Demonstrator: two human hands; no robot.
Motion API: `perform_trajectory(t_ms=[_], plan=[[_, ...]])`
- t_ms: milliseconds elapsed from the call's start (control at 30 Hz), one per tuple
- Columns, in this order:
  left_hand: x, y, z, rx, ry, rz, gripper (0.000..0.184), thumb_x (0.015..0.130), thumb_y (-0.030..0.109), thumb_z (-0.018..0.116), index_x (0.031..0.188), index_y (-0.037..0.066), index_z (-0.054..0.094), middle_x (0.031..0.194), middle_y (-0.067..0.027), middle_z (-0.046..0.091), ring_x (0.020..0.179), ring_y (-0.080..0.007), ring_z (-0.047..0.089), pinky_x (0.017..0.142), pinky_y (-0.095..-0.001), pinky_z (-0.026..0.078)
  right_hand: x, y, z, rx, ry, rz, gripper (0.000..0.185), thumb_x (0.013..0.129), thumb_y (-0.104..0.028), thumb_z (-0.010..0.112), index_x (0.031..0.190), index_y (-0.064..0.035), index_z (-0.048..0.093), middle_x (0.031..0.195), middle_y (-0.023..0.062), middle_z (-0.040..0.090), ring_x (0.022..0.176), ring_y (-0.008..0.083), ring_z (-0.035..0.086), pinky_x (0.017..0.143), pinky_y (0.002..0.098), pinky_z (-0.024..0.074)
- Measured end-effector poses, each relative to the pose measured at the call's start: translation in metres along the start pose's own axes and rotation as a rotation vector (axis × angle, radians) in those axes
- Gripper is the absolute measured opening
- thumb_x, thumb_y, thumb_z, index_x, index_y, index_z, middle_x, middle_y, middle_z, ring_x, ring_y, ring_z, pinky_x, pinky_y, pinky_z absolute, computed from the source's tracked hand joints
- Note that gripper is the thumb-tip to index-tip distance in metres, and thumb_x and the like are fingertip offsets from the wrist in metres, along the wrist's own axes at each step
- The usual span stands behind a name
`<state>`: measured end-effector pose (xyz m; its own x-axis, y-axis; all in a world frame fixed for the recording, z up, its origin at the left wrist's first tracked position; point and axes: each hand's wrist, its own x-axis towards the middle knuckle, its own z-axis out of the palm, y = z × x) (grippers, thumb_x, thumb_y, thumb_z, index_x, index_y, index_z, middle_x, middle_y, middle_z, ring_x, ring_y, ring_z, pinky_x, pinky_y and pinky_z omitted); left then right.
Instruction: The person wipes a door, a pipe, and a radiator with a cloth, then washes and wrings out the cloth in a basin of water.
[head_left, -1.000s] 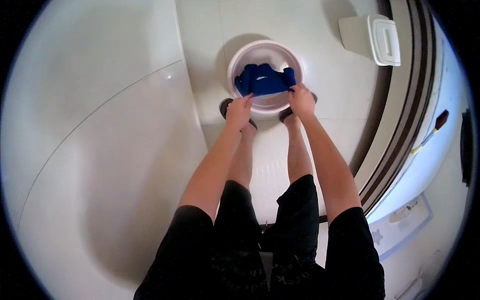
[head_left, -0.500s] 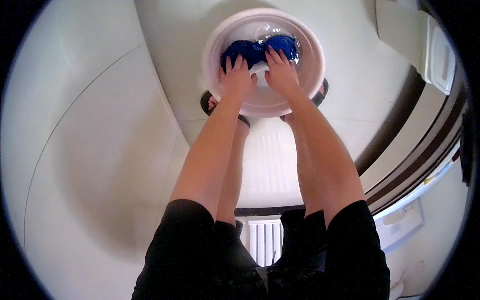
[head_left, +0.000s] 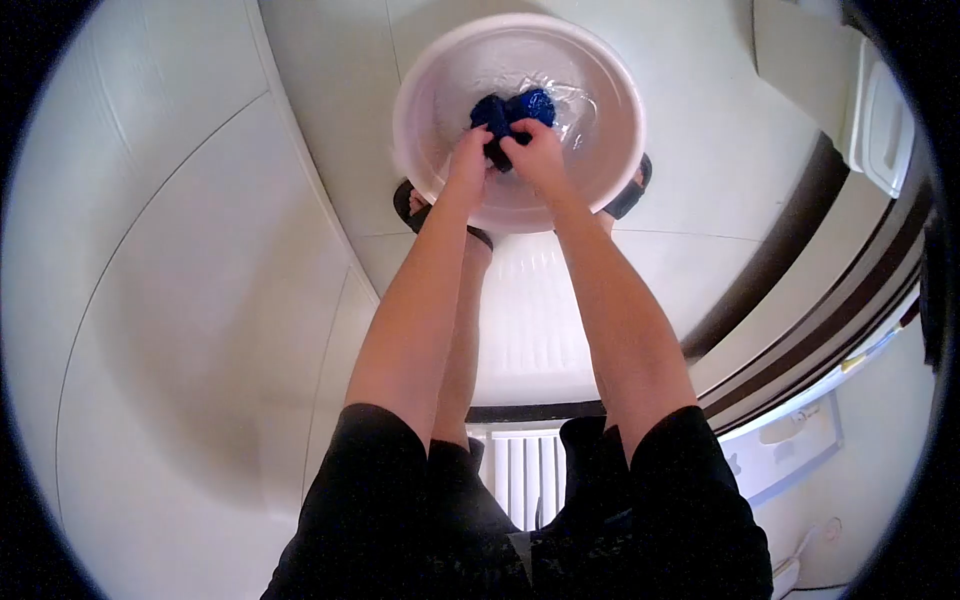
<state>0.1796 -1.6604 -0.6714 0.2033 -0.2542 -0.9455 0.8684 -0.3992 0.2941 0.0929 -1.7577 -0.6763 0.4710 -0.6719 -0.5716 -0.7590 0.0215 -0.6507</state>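
Observation:
A bunched, wet dark blue cloth point(head_left: 534, 104) lies in the water of a round pale pink basin point(head_left: 622, 150). Both of my hands are inside the basin, close together at the cloth's near side. My left hand point(head_left: 470, 160) has its fingers closed on the left part of the cloth. My right hand point(head_left: 537, 152) pinches the cloth just beside it, thumb and forefinger at its near edge. Some fingertips are hidden by the cloth.
Sandaled feet point(head_left: 409, 203) stand on either side of the basin. A white lidded bin point(head_left: 880, 115) is at the upper right. A pale panel point(head_left: 180, 300) fills the left, and a dark-striped door track point(head_left: 800, 370) curves along the right. White slats point(head_left: 530, 470) show between the legs.
The cloth went from being held spread by its edge, to pressed flat in the water, to bunched smaller. My hands have drawn together and closed on it. The basin now looks nearer.

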Motion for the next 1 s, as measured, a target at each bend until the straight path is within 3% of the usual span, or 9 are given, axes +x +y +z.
perform_trajectory(t_ms=[33,133,267,500,600,700,800,933,1000], plan=[[-0.015,0.006,0.005,-0.138,0.042,-0.037,0.049,0.094,0.045,0.054,0.125,0.007,0.060,0.121,-0.0095,0.062,0.112,-0.0278,0.058,0.097,-0.0491,0.049,-0.005,-0.006,-0.002,0.136,-0.100,0.143,0.023,0.078,-0.013,0.071,0.097,0.0008,0.072,0.078,0.0098,0.069,0.075,0.0163,0.065,0.069,0.0323,0.0520],[-0.046,0.017,0.008,-0.387,0.055,-0.171,0.055,0.095,0.054,0.051,0.128,0.010,0.056,0.124,-0.0096,0.059,0.109,-0.0273,0.059,0.094,-0.0498,0.050,-0.041,-0.054,-0.037,0.401,-0.218,0.406,0.020,0.079,-0.013,0.070,0.094,0.0007,0.071,0.075,0.0046,0.064,0.072,0.0098,0.059,0.065,0.0278,0.0484],[-0.075,0.028,0.019,-0.615,0.097,-0.207,0.063,0.093,0.060,0.052,0.134,0.012,0.052,0.128,-0.0117,0.057,0.108,-0.0298,0.061,0.096,-0.0515,0.050,-0.076,-0.035,-0.036,0.592,-0.221,0.263,0.008,0.078,-0.008,0.065,0.078,-0.0007,0.062,0.071,-0.0008,0.057,0.066,0.0084,0.052,0.059,0.0268,0.0422],[-0.074,0.017,0.014,-0.385,-0.006,-0.114,0.030,0.100,0.026,0.052,0.123,0.008,0.061,0.107,-0.0115,0.068,0.096,-0.0224,0.067,0.085,-0.0364,0.056,-0.108,-0.058,-0.040,0.564,-0.078,0.147,0.011,0.079,-0.006,0.061,0.089,-0.0016,0.061,0.080,0.0044,0.057,0.079,0.0114,0.055,0.069,0.0275,0.0456],[-0.067,0.005,0.023,-0.521,-0.031,-0.020,0.031,0.101,0.017,0.047,0.126,0.006,0.060,0.110,-0.0109,0.067,0.096,-0.0214,0.067,0.085,-0.0353,0.055,-0.109,-0.067,-0.040,0.238,0.261,-0.190,0.024,0.080,-0.010,0.065,0.103,-0.0025,0.061,0.102,0.0129,0.062,0.096,0.0164,0.059,0.084,0.0293,0.0485],[-0.095,0.027,0.053,-0.403,0.221,0.058,0.033,0.101,0.018,0.044,0.127,0.004,0.059,0.109,-0.0098,0.067,0.096,-0.0198,0.066,0.084,-0.0341,0.055,-0.098,-0.087,-0.042,0.148,0.391,-0.036,0.042,0.086,-0.018,0.070,0.123,-0.0023,0.060,0.126,0.0172,0.060,0.108,0.0204,0.059,0.094,0.0305,0.0465],[-0.108,0.024,0.061,-0.326,0.237,0.099,0.033,0.102,0.021,0.043,0.123,0.004,0.062,0.106,-0.0086,0.067,0.094,-0.0180,0.064,0.084,-0.0316,0.052,-0.078,-0.110,-0.055,0.944,0.237,0.548,0.057,0.091,-0.030,0.070,0.138,-0.0009,0.054,0.132,0.0176,0.059,0.113,0.0202,0.058,0.096,0.0307,0.0461],[-0.126,0.026,0.069,0.101,0.251,0.237,0.037,0.102,0.038,0.052,0.101,0.004,0.067,0.096,-0.0042,0.065,0.084,-0.0148,0.058,0.072,-0.0311,0.047,-0.060,-0.099,-0.068,0.656,0.006,0.658,0.042,0.096,-0.035,0.066,0.114,0.0018,0.070,0.107,0.0080,0.070,0.094,0.0170,0.063,0.085,0.0305,0.0498],[-0.118,0.023,0.070,0.184,0.328,0.285,0.041,0.101,0.040,0.057,0.095,0.001,0.069,0.088,-0.0060,0.066,0.079,-0.0148,0.057,0.071,-0.0324,0.047,-0.058,-0.087,-0.055,0.543,0.105,0.566,0.040,0.092,-0.036,0.067,0.099,0.0027,0.075,0.088,0.0157,0.074,0.079,0.0230,0.070,0.075,0.0370,0.0540]])
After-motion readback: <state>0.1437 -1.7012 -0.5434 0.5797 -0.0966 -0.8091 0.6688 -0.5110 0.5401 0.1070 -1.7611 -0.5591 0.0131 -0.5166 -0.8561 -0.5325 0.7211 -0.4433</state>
